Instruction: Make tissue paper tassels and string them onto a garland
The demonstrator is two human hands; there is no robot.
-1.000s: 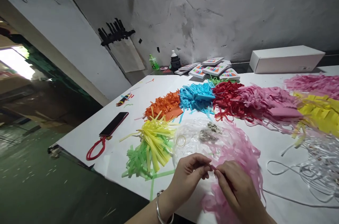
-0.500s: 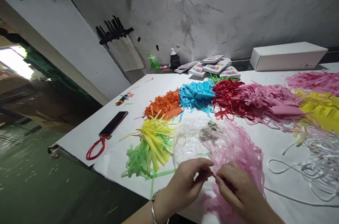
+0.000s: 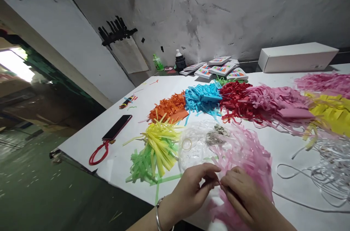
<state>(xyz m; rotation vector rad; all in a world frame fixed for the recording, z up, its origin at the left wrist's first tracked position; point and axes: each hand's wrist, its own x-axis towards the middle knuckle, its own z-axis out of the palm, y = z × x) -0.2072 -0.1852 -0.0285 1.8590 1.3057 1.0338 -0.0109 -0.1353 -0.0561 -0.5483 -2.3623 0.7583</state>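
Note:
My left hand [image 3: 193, 184] and my right hand [image 3: 244, 192] meet fingertip to fingertip over the front of the table, both pinched closed on the pink tissue paper tassel [image 3: 255, 158]. Its fringe spreads behind and below my right hand, and the small twisted part between my fingertips is mostly hidden. A clear plastic bag [image 3: 195, 147] lies just beyond my fingers, partly under the pink strips. Left of it rest a yellow tassel [image 3: 161, 143] and a green tassel [image 3: 142, 167].
Orange [image 3: 171, 107], blue [image 3: 203, 96], red [image 3: 236, 100] and pink fringed bundles [image 3: 279, 101] line the table's middle. White cord [image 3: 330, 172] coils at right. A phone [image 3: 117, 128] lies at left. Behind are printed packs [image 3: 221, 69] and a white box [image 3: 298, 58].
My right hand has rolled slightly and its fingers have moved a little left, closer to the left fingertips. My left hand has hardly moved.

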